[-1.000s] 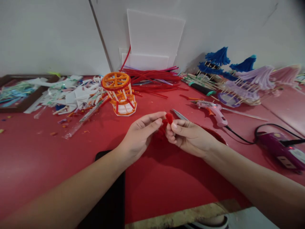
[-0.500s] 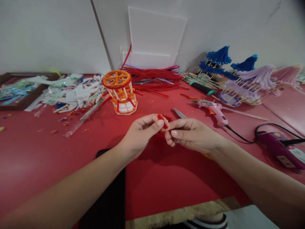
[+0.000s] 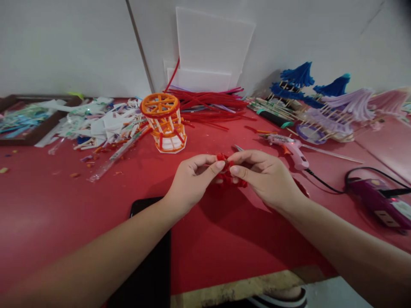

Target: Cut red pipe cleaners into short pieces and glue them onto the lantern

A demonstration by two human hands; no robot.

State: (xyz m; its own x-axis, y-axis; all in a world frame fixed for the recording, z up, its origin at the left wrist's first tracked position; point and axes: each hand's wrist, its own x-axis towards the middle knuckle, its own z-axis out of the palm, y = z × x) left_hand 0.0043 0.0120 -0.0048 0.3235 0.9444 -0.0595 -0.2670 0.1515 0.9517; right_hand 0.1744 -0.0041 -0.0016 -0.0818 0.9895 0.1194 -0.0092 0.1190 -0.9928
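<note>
Between my two hands is a small piece of bent red pipe cleaner (image 3: pixel 226 176), partly hidden by the fingers. My left hand (image 3: pixel 197 177) pinches its left side between thumb and fingers. On the other side, my right hand (image 3: pixel 265 175) grips it with thumb and forefinger. Just behind the right hand, the pointed metal tip of a tool (image 3: pixel 238 148) shows; the rest is covered. An orange, red and white tower-like frame (image 3: pixel 163 124) stands upright beyond my left hand.
Red pipe cleaners (image 3: pixel 208 102) lie in a pile at the back. A pink glue gun (image 3: pixel 293 152) and purple power strip (image 3: pixel 379 199) are right, with small blue and lilac roofed models (image 3: pixel 343 105) behind. Scraps (image 3: pixel 105 124) spread left; a black flat device (image 3: pixel 149 256) lies under my left forearm.
My right hand has turned and its fingers now pinch the red piece close to my left fingertips. More of the red piece shows below the fingers. The view has shifted slightly.
</note>
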